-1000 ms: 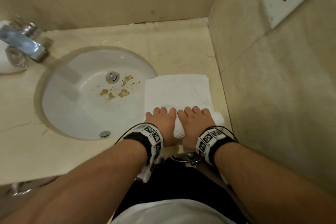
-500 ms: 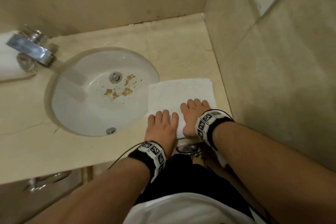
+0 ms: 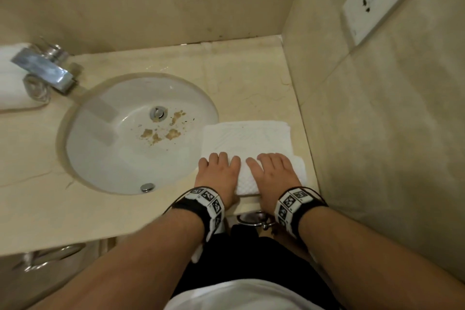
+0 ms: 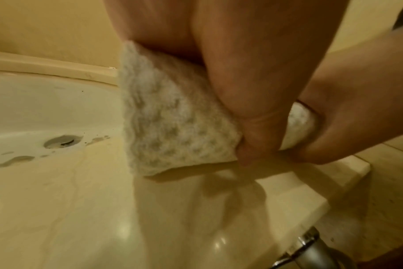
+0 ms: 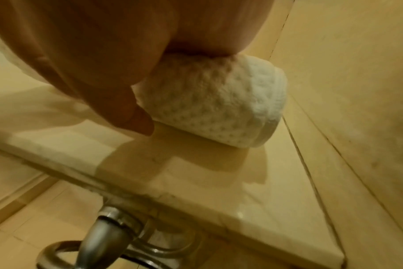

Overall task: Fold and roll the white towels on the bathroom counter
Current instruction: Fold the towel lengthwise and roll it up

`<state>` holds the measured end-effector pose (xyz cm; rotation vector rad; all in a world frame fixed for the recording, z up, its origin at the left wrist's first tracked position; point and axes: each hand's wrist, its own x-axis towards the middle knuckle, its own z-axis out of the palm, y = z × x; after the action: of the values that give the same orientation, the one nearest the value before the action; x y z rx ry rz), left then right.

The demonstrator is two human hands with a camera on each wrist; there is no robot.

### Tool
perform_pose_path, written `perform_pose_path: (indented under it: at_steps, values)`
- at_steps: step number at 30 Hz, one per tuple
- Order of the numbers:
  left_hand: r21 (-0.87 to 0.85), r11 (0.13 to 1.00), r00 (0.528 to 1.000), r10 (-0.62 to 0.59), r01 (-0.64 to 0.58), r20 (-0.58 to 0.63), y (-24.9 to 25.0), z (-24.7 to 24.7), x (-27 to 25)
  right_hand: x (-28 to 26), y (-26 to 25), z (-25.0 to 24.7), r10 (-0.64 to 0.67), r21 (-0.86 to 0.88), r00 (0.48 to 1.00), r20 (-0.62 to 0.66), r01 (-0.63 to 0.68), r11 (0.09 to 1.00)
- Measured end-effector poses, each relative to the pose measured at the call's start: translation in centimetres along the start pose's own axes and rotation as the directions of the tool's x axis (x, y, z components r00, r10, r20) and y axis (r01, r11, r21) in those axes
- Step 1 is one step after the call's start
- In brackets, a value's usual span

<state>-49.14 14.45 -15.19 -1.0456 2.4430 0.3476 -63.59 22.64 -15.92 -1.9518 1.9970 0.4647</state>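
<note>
1. The fingers [image 3: 221,158] of the left hand [image 3: 218,175] lie curved over the rolled near end of the white waffle-textured towel [image 3: 245,138], with the thumb tucked under the roll's near side in the left wrist view; the hand grips the roll.
2. The fingers [image 3: 273,160] of the right hand [image 3: 273,176] curve over the same roll just beside the left hand, and the right wrist view shows its thumb [image 5: 136,112] reaching down the roll's near face to the counter.
3. The towel lies on the beige marble counter [image 3: 251,78] between the round white sink basin [image 3: 141,133] and the beige tiled side wall [image 3: 390,146]; its far part is flat, its near part rolled close to the counter's front edge.
4. Only the head view shows the chrome faucet [image 3: 42,70], a folded white towel [image 3: 12,88] behind it at the left edge, brown debris [image 3: 161,133] near the drain, and a white wall socket plate [image 3: 377,0].
5. Only the right wrist view shows the roll's open end [image 5: 265,112] with its layered edges, and a metal ring fitting [image 5: 99,240] under the counter edge.
6. The left wrist view shows the roll's left end [image 4: 173,127] next to the basin rim.
7. Both wristbands [image 3: 208,202] carry black-and-white square marker patterns; no readable writing shows.
</note>
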Motion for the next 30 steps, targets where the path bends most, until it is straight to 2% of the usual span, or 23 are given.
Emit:
perform_pose_path:
  at_steps: [3,6,13,14,17,19,22,25,27,30]
  values:
    - [-0.005,1.0,1.0,0.007,-0.007,-0.006,-0.4,-0.3,0.3,0.6,0.7,-0.9,-0.026,-0.062,0.999,0.034,0.029,0.998]
    - [-0.019,1.0,1.0,0.016,-0.015,0.01,-0.6,-0.3,-0.1,0.5,0.3,-1.2,-0.016,-0.038,0.997,0.082,0.019,0.999]
    - [-0.073,0.991,0.97,0.127,-0.114,0.206,-0.9,0.0,-1.9,-1.9,-1.3,-0.3,-0.024,0.1,0.986,0.167,0.007,0.995]
    - [-0.055,0.991,0.973,0.133,-0.125,0.19,-0.9,-0.2,-2.0,-1.6,-1.2,-0.6,-0.022,0.123,0.98,0.2,-0.003,0.992]
    - [0.064,0.988,0.99,0.141,-0.142,0.018,0.2,-0.7,-3.2,0.0,-0.5,-1.8,0.001,0.215,0.956,0.295,-0.067,0.974]
    - [0.076,0.989,0.991,0.132,-0.13,-0.022,1.3,-0.4,-4.4,0.5,-0.2,-2.5,0.035,0.225,0.951,0.308,-0.108,0.968]
    - [0.078,0.993,0.996,0.09,-0.09,0.004,1.8,0.0,-4.8,0.4,-0.7,-3.1,0.08,0.183,0.951,0.3,-0.139,0.973]
    - [0.076,0.995,0.997,0.069,-0.071,0.025,1.4,-0.4,-3.2,-0.7,-1.6,-2.9,0.123,0.197,0.973,0.195,-0.162,0.967]
    - [0.082,0.994,0.996,0.071,-0.075,0.045,1.0,-1.0,-1.9,-1.6,-2.0,-2.0,0.106,0.171,0.989,0.103,-0.123,0.978]
    - [0.063,0.995,0.993,0.075,-0.08,0.086,0.4,-1.9,0.1,-2.9,-2.4,-0.8,0.066,0.081,0.994,0.081,-0.073,0.994]
